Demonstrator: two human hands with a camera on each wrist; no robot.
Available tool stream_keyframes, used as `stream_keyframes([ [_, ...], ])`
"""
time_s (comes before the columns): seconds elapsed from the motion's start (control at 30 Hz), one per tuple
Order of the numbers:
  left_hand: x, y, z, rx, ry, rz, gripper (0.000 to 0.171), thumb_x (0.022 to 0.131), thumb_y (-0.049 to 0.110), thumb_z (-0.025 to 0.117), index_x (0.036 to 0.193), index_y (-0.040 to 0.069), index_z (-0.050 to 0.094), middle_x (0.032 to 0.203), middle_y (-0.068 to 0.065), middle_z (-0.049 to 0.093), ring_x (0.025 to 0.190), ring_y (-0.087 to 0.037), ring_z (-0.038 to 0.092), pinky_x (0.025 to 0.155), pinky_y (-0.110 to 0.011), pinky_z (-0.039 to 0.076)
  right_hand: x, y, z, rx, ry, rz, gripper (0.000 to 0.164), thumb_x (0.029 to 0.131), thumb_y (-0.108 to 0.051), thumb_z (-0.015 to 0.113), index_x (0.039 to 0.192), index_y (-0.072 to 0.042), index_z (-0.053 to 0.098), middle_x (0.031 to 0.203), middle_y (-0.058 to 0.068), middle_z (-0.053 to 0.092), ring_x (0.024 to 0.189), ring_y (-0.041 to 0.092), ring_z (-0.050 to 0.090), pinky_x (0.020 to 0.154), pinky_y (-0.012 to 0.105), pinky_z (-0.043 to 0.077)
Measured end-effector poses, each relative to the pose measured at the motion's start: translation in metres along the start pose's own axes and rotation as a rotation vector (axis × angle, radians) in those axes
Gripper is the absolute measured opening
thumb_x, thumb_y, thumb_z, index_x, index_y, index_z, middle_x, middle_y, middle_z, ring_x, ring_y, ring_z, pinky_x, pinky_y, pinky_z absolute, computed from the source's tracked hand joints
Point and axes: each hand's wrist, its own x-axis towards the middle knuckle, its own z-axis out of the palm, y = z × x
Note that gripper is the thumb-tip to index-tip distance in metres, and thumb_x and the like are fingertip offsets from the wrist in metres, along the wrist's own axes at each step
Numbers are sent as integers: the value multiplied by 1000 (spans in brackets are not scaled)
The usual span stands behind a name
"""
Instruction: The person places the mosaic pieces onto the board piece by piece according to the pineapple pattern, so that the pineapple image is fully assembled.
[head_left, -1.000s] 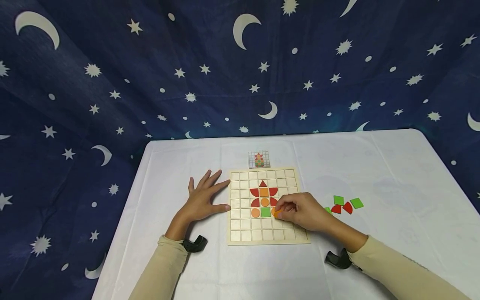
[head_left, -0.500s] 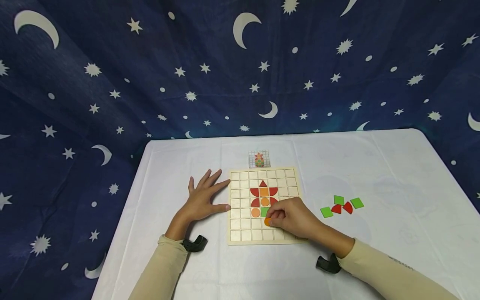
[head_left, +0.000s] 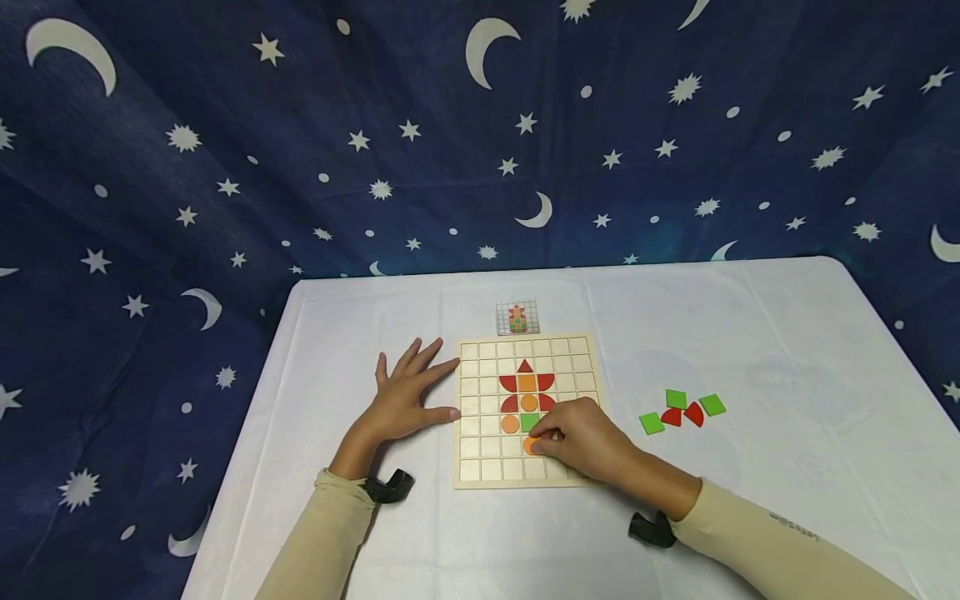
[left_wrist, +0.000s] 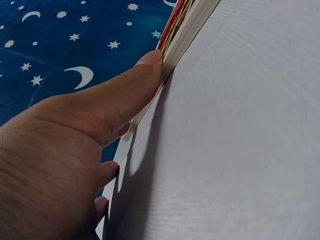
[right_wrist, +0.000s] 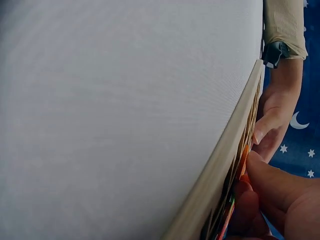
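My right hand (head_left: 588,437) pinches an orange disc (head_left: 530,446) between thumb and fingers, low over the square below the green tile (head_left: 529,422) on the wooden grid board (head_left: 480,471). In the right wrist view the same orange disc (right_wrist: 244,161) shows at the fingertips. Spread flat, my left hand (head_left: 405,400) touches the board's left edge with thumb and index finger. Red quarter-round pieces (head_left: 509,383), a red triangle (head_left: 525,366), an orange square (head_left: 527,382) and two more orange discs lie in the grid. My right hand hides some squares to its right.
Right of the board lie loose green tiles (head_left: 676,399) and red quarter-round pieces (head_left: 693,414). A small pattern card (head_left: 517,317) sits behind the board. All rest on a white-covered table (head_left: 750,333), with a dark blue star-print curtain (head_left: 420,100) behind.
My right hand has moved left and towards me with the orange disc, from beside the green tile to the square below it. The left hand stays in place.
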Motion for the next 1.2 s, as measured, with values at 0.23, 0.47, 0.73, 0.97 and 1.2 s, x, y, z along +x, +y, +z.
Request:
stream_keyframes([
  [0.23, 0, 1, 0, -3, 1, 0, 83, 81, 59, 78, 153, 28, 50, 171, -3, 25, 160, -35, 8, 115, -75, -11, 0, 1, -4, -12, -6, -8, 10, 76, -16, 90, 84, -18, 84, 80, -12, 76, 72, -1, 62, 64, 19, 50],
  [0.47, 0, 2, -1, -5, 3, -2, 83, 80, 59, 79, 152, 28, 51, 170, -2, 25, 160, -35, 9, 115, -75, -12, 1, 3, -3, -16, -4, 9, 14, 73, -16, 92, 80, -18, 81, 72, -17, 70, 66, -4, 55, 60, 18, 47],
  [0.73, 0, 0, 0, -11, 9, 4, 83, 80, 59, 79, 152, 29, 51, 170, -3, 26, 160, -34, 9, 115, -75, -13, 0, 4, -3, -11, -5, 18, 15, 72, -16, 93, 80, -18, 80, 67, -19, 65, 63, -5, 51, 58, 17, 46],
  [0.97, 0, -1, 1, -12, 11, 7, 83, 81, 60, 78, 152, 29, 50, 170, -2, 25, 160, -34, 8, 115, -75, -13, -6, 8, -25, 19, 18, 77, 13, 75, -19, 91, 82, -20, 80, 72, -18, 66, 66, -2, 53, 59, 19, 48],
  [1.2, 0, -1, 2, -9, 14, 10, 83, 80, 60, 78, 152, 29, 51, 170, -2, 25, 160, -34, 9, 115, -75, -12, -18, 29, -62, -53, 102, 43, 16, 74, -19, 92, 86, -19, 81, 74, -16, 67, 65, -2, 53, 58, 20, 46],
])
